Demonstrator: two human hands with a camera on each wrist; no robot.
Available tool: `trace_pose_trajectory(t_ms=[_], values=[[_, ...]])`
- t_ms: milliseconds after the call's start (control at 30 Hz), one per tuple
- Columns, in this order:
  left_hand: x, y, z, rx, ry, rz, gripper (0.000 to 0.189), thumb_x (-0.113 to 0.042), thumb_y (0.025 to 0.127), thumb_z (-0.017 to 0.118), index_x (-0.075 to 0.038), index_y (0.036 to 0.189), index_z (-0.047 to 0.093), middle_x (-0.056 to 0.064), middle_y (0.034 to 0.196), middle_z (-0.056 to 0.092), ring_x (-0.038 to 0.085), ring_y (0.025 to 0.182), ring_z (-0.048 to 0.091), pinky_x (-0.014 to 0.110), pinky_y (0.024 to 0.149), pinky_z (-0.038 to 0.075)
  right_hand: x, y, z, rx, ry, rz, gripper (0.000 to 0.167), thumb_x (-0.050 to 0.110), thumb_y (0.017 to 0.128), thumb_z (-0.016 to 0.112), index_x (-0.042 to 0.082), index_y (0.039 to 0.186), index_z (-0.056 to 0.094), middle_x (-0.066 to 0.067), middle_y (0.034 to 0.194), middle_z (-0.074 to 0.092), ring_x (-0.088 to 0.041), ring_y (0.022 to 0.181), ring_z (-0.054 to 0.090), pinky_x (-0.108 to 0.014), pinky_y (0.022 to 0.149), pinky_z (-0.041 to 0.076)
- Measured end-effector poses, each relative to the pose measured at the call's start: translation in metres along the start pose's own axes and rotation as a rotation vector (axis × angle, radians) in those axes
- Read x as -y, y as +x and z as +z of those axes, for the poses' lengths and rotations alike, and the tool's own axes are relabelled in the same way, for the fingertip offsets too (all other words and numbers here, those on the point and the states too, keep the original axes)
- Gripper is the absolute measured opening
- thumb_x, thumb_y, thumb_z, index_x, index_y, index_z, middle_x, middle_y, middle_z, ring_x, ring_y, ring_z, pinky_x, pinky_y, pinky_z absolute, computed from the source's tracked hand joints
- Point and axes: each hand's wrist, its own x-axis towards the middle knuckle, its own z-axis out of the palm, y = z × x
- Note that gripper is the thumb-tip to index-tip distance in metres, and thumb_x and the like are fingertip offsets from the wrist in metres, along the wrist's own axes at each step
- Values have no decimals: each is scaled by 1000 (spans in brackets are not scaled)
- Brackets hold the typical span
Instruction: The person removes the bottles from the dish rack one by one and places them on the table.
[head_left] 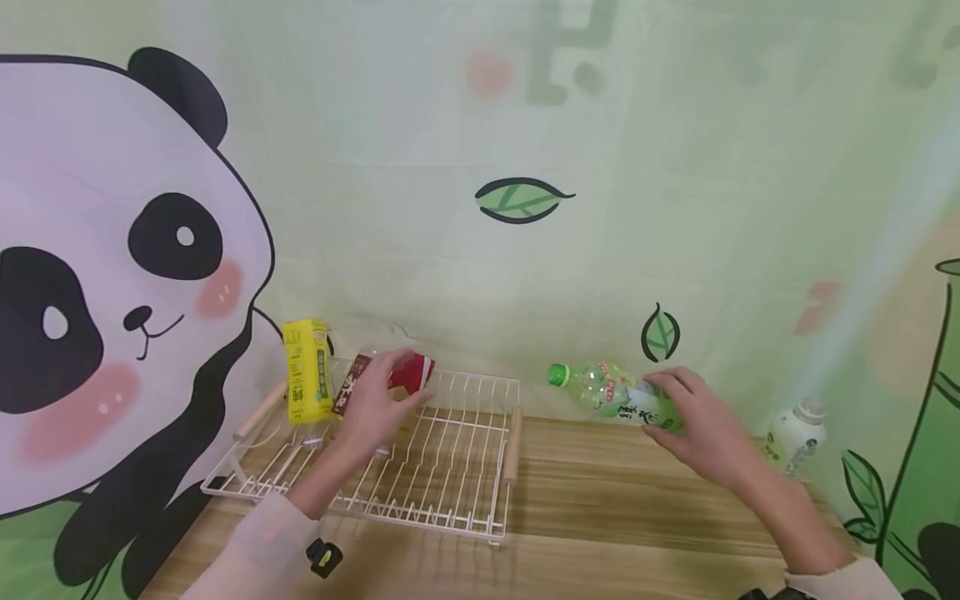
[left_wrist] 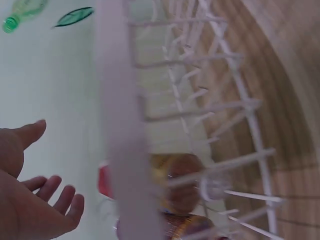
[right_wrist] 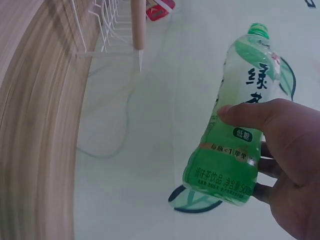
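Note:
A green tea bottle (head_left: 611,392) with a green cap is gripped near its base by my right hand (head_left: 705,429), tilted above the wooden table. The right wrist view shows the thumb across the bottle's label (right_wrist: 227,155), with the other fingers behind it. My left hand (head_left: 373,408) is over the white wire rack (head_left: 420,521), and in the left wrist view its fingers (left_wrist: 64,200) are relaxed with nothing in them. Behind the left hand, a red pack (head_left: 411,373) and a dark brown-red pack (head_left: 349,387) stand in the rack, partly hidden.
At the rack's left end stands a yellow carton (head_left: 307,371). The rack has wooden handles (head_left: 513,446) at its sides. A white bottle (head_left: 797,435) stands at the table's right, behind my right forearm. A pale green cloth with a panda print (head_left: 180,333) hangs behind the table (head_left: 600,500).

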Motion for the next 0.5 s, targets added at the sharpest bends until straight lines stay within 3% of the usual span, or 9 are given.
trace_pose_trajectory(t_ms=[233,333,433,500], values=[[33,-5,8,-29,73,-59,88,-28,93,85,-5,163,37,21,160,42,41,147,41,61,119,38,-28,-22,-6,-49,83,185,64,9,82,91,-3,136,59,-19,125,63,-34,104,65,-45,80,58],[41,-6,12,-22,117,-97,94,-28,91,87,-1,163,34,25,160,40,44,148,38,61,121,35,-37,-29,-6,-61,156,263,65,12,86,89,-4,139,56,-26,130,63,-45,111,64,-54,89,58],[44,-6,14,-15,143,-132,95,-27,90,87,3,162,33,27,160,38,46,148,37,61,121,35,-43,-36,-4,-66,216,349,67,16,90,87,-6,143,53,-32,136,59,-56,123,57,-73,97,48],[46,-5,15,-9,148,-150,96,-26,90,87,3,162,32,28,160,37,46,148,37,62,120,35,-47,-40,-3,-73,234,397,68,19,92,85,-6,145,52,-33,137,59,-56,125,54,-73,98,45]])
